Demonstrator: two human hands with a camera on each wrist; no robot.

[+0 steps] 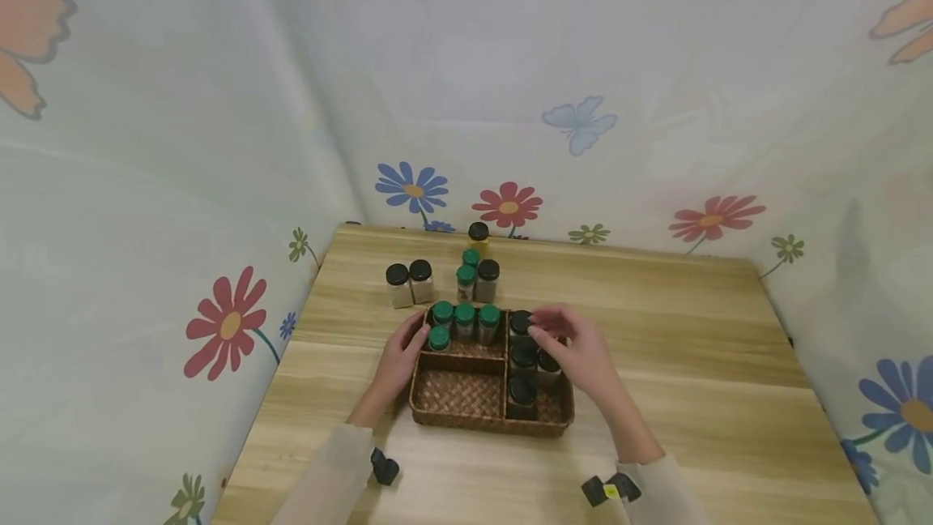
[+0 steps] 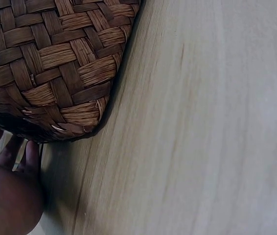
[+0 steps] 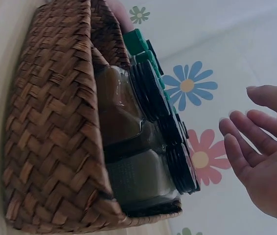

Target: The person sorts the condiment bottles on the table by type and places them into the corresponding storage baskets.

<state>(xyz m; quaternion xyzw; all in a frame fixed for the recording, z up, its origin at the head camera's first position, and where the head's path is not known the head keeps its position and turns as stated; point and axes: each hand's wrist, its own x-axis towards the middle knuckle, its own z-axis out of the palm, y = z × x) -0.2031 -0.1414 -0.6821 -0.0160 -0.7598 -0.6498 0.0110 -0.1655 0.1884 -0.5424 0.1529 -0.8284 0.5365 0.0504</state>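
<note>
Four black-lidded jars (image 1: 522, 355) sat in the right-hand compartment of the woven basket (image 1: 459, 395), which was parked mid-tabletop (image 1: 692, 395), and four green-lidded jars (image 1: 465, 316) filled the back-left compartment, with the front-left one showing only weave. The right hand (image 1: 576, 351) hovered just over the black lids, its grip loose with fingers fairly straight and nothing in it; the right wrist view showed the open palm (image 3: 265, 161) apart from the lids. The left hand (image 1: 399, 363) rested against the basket's left wall near a green lid, fingers relaxed; I couldn't tell from the left wrist view whether it actually pinched the rim. My guess is those jars are glass with plastic caps, so stiff, smooth-sided, a bit slippery and breakable if knocked, fairly light each, and packed tight enough that the cap from above looks like the only sensible place to take hold. The basket probably flexes a little and slides easily on that wood. More jars (image 1: 410, 282) stood loose behind the basket. Hard to make out: jar contents, labels, and most of the left hand, which the left wrist camera cut off at the frame's corner.
</note>
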